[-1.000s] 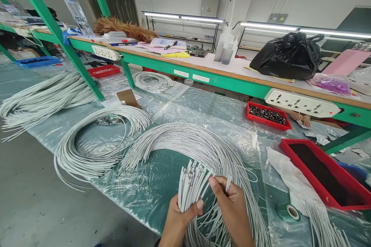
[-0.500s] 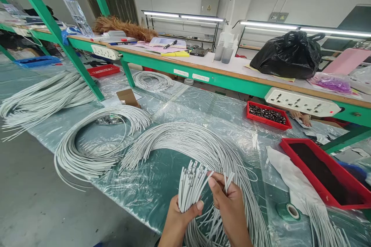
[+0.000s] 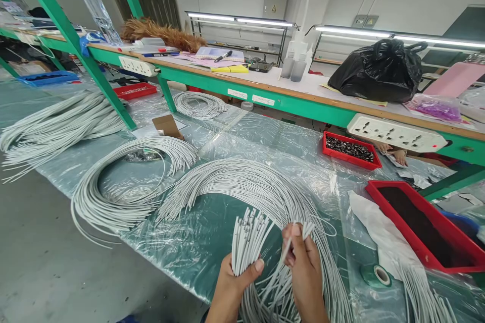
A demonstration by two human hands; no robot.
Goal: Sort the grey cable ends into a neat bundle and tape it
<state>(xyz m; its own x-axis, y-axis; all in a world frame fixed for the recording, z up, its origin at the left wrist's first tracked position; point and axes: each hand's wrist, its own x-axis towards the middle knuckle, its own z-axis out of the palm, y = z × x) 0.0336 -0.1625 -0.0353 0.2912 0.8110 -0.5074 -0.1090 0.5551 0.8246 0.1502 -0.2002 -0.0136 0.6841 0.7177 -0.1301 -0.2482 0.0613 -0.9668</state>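
Note:
A thick bunch of white cables (image 3: 248, 242) stands upright in my left hand (image 3: 237, 282), its cut ends pointing up and the thumb across the front. To its right, my right hand (image 3: 303, 262) is closed on a few white cables (image 3: 307, 229), whose ends poke out above the fingers. The two hands are apart. Behind them a large bundle of white cables (image 3: 250, 181) curves over the table and runs down beneath my right hand. How many cables my right hand grips is hidden by the fingers.
Coiled cable bundles (image 3: 109, 192) lie to the left. On the right are a red tray of small dark parts (image 3: 348, 150), a long red tray (image 3: 424, 227), a green tape roll (image 3: 379, 276) and more cables (image 3: 424, 290). A green-framed shelf (image 3: 242, 92) crosses behind; another person's hands (image 3: 397, 156) show beneath it.
My right hand has moved slightly right, away from the bunch, drawing a cable with it. My left hand keeps its hold on the bunch, nearly unmoved.

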